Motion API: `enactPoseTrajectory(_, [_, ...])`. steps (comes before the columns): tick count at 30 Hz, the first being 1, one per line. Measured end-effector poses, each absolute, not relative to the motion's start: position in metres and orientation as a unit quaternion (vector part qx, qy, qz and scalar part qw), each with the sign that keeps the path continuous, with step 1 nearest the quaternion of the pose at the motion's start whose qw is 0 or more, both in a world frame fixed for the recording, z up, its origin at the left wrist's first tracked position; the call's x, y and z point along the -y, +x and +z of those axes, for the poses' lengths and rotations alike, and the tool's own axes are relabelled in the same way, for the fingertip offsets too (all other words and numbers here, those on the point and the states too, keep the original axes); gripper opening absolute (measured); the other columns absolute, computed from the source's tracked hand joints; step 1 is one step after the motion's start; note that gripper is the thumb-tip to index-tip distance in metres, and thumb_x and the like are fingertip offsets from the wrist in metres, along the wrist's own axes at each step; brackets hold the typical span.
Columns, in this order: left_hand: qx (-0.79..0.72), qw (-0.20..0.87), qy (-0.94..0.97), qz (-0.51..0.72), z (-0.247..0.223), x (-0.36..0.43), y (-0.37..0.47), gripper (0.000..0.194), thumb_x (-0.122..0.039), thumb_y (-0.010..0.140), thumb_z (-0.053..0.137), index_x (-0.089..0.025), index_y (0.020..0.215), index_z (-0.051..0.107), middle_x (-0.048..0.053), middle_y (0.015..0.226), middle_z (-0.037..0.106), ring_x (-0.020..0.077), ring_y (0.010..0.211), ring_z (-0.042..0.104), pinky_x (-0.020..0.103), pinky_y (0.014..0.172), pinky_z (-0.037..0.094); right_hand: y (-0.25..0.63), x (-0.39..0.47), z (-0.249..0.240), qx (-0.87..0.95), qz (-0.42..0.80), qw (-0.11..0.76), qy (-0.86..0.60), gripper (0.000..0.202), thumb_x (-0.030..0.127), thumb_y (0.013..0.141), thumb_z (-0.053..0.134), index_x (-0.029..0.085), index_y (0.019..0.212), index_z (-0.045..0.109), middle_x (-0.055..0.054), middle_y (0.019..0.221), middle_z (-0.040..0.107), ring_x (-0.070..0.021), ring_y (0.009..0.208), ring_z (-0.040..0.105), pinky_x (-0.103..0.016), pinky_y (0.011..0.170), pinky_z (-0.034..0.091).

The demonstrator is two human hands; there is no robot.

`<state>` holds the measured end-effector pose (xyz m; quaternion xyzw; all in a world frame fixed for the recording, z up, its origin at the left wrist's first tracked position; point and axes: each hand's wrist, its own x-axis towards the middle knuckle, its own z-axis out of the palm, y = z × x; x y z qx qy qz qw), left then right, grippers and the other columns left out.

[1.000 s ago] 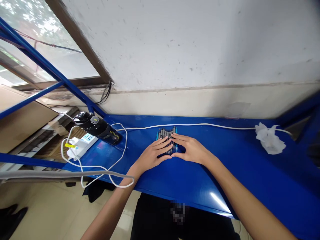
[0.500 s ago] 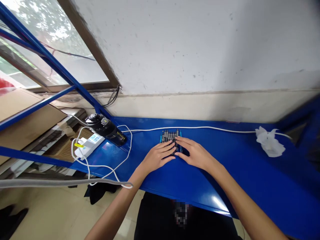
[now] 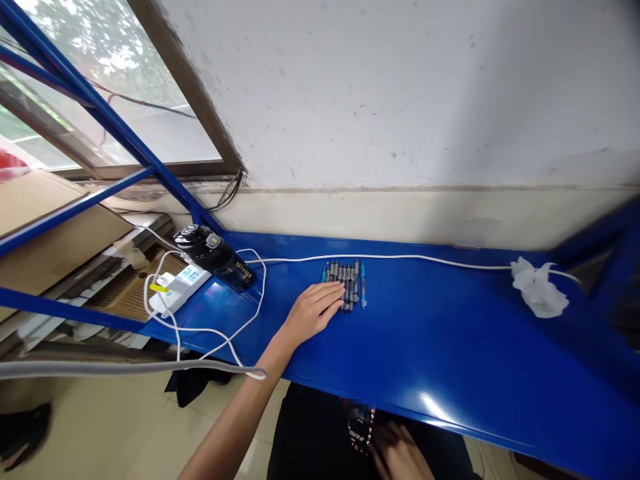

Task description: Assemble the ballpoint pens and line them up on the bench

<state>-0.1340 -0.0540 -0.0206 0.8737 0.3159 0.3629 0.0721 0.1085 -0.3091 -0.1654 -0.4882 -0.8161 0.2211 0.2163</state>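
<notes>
Several pens (image 3: 350, 283) with grey and black barrels lie side by side in a row on the blue table. A blue pen (image 3: 363, 287) sits at the row's right end, slightly apart. My left hand (image 3: 315, 308) lies flat over the left part of the row, fingers stretched out, hiding the lower ends of some pens. Below the table edge, my right hand (image 3: 400, 453) is over my lap, smeared by motion and partly cut off by the frame. It is beside a phone-like dark device (image 3: 360, 430) with a lit screen, part of which is blurred out.
A black bottle (image 3: 220, 260) stands at the left, near a white power strip (image 3: 180, 290) and a looped white cable (image 3: 260, 293). The cable runs along the back of the blue table (image 3: 450, 347) to crumpled white tissue (image 3: 539, 288). A blue metal frame (image 3: 110, 143) borders the left.
My right hand has left the pens and moved down to my lap beside the device. My left hand stays on the pens, and the right end of the row is now uncovered.
</notes>
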Motion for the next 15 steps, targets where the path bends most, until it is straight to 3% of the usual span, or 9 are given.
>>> enactPoseTrajectory(3, [-0.339, 0.083, 0.853, 0.388, -0.021, 0.054, -0.137, 0.037, -0.019, 0.106, 0.066, -0.028, 0.141, 0.071, 0.007, 0.137, 0.078, 0.0255, 0.134, 0.072, 0.048, 0.112, 0.06, 0.117, 0.318, -0.194, 0.804, 0.265, 0.118, -0.519, 0.039, 0.009, 0.093, 0.059, 0.027, 0.12, 0.08, -0.007, 0.123, 0.082, -0.0265, 0.114, 0.076, -0.034, 0.104, 0.052])
enactPoseTrajectory(5, [-0.359, 0.091, 0.834, 0.41, -0.02, 0.054, -0.139, 0.036, -0.019, 0.106, 0.065, -0.03, 0.139, 0.072, 0.006, 0.135, 0.079, 0.0259, 0.132, 0.073, 0.049, 0.112, 0.059, 0.115, 0.322, -0.203, 0.794, 0.282, 0.079, -0.533, 0.046, 0.006, 0.091, 0.057, 0.026, 0.126, 0.08, -0.01, 0.131, 0.08, -0.0279, 0.117, 0.075, -0.036, 0.107, 0.05])
enactPoseTrajectory(9, [-0.39, 0.106, 0.789, 0.463, -0.017, 0.056, -0.143, 0.032, -0.02, 0.107, 0.063, -0.03, 0.136, 0.074, 0.006, 0.133, 0.08, 0.0258, 0.127, 0.074, 0.049, 0.111, 0.06, 0.106, 0.322, -0.21, 0.78, 0.288, 0.036, -0.555, 0.053, 0.0, 0.088, 0.053, 0.024, 0.125, 0.082, -0.012, 0.122, 0.082, -0.029, 0.111, 0.078, -0.038, 0.105, 0.05])
enactPoseTrajectory(15, [-0.451, 0.095, 0.745, 0.483, -0.015, 0.056, -0.15, 0.026, -0.027, 0.109, 0.061, -0.029, 0.13, 0.076, 0.006, 0.124, 0.081, 0.0255, 0.118, 0.075, 0.047, 0.106, 0.061, 0.101, 0.317, -0.206, 0.787, 0.272, 0.045, -0.551, 0.043, 0.007, 0.086, 0.06, 0.022, 0.118, 0.083, -0.012, 0.113, 0.084, -0.0278, 0.106, 0.078, -0.037, 0.103, 0.051])
